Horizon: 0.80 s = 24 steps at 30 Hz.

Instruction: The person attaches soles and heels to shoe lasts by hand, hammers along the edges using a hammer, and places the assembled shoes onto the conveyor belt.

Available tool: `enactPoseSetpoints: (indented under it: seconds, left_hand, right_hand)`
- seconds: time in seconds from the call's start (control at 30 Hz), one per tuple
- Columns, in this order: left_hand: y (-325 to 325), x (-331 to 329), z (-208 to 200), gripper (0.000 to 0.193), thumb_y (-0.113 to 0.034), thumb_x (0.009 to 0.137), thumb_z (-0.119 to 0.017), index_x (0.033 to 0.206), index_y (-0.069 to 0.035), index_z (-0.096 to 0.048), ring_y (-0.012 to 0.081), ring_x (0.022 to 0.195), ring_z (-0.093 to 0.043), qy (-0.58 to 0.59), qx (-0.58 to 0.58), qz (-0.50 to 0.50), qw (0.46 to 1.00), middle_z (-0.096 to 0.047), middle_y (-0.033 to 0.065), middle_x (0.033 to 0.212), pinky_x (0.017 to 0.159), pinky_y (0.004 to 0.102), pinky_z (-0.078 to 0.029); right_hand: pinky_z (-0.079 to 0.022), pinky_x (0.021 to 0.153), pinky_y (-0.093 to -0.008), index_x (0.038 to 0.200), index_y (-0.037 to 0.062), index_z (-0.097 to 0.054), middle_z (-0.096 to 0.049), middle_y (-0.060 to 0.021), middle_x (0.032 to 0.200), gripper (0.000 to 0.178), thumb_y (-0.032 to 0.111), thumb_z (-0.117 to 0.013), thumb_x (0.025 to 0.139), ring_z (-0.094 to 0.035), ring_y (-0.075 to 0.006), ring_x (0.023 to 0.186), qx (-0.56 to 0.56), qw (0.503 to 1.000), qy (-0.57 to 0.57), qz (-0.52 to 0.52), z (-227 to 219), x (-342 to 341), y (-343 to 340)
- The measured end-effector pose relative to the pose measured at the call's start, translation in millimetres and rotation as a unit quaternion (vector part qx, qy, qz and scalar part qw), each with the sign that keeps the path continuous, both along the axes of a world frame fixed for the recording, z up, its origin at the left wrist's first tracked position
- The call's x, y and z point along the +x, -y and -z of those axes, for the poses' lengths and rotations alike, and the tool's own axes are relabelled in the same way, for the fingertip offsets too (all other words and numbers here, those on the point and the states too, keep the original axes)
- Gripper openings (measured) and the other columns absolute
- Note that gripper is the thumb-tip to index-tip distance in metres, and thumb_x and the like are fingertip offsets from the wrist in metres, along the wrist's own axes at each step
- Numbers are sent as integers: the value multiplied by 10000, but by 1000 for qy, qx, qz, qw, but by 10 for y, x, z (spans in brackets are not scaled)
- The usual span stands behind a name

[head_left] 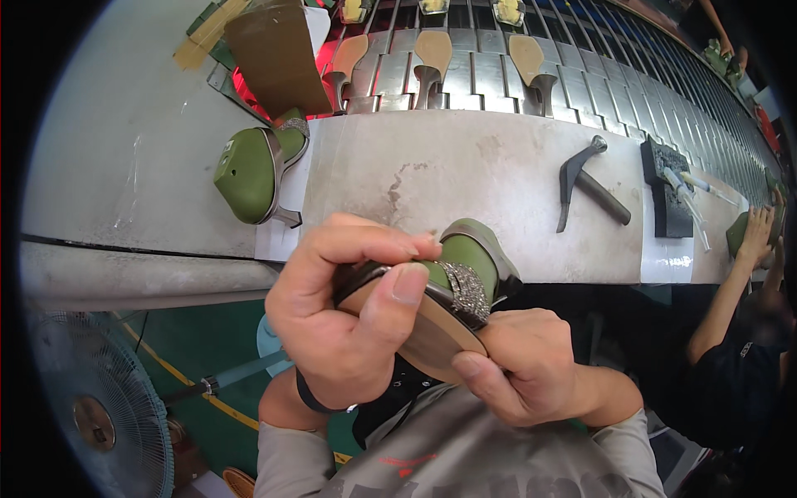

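Note:
In front of my body I hold a high-heeled shoe (466, 292) on a green last, tilted so that its beige sole faces me. A glittery strap crosses the last. My left hand (336, 311) is closed around one end of the shoe, its thumb over the sole edge and its fingers on the upper side. My right hand (531, 361) grips the near edge, thumb pressed against the sole and fingers curled. Beyond my hands, to the left, a similar shoe on a green last (249, 176) lies on the bench.
On the bench (465, 166) to the right lie a hammer (604, 197) and a black block (667, 187) with brushes. A slatted conveyor (490, 79) behind carries several heeled shoes. A fan (95, 415) stands at lower left. A co-worker's hand (755, 236) holds a green last at far right.

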<state>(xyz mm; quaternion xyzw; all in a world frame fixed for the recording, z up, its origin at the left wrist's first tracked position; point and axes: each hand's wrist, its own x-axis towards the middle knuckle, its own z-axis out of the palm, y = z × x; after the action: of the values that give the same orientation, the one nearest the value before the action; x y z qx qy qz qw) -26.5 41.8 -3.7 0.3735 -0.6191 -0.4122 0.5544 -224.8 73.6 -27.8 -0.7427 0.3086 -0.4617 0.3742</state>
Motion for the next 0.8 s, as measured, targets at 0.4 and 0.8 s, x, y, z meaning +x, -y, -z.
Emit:
enactPoseSetpoints:
  seconds: [0.4, 0.8]
  left_hand:
    - [289, -157, -266, 148, -99, 968, -674, 1042, 23, -637, 168, 965, -671, 140, 30, -32, 989, -695, 123, 1027, 961, 374, -571]
    - [1409, -602, -19, 383, -94, 1038, -573, 1388, 61, -603, 256, 1165, -719, -175, 127, 218, 952, -717, 186, 1276, 1021, 365, -593]
  right_hand:
    - [-430, 444, -404, 721, 37, -580, -527, -118, 569, 306, 121, -785, 932, -558, -311, 475, 36, 997, -45, 49, 52, -88, 8]
    - [-565, 571, -259, 1132, -79, -699, -729, -84, 857, 347, 256, -615, 1104, -691, -106, 662, 363, 915, 172, 33, -193, -466, 462]
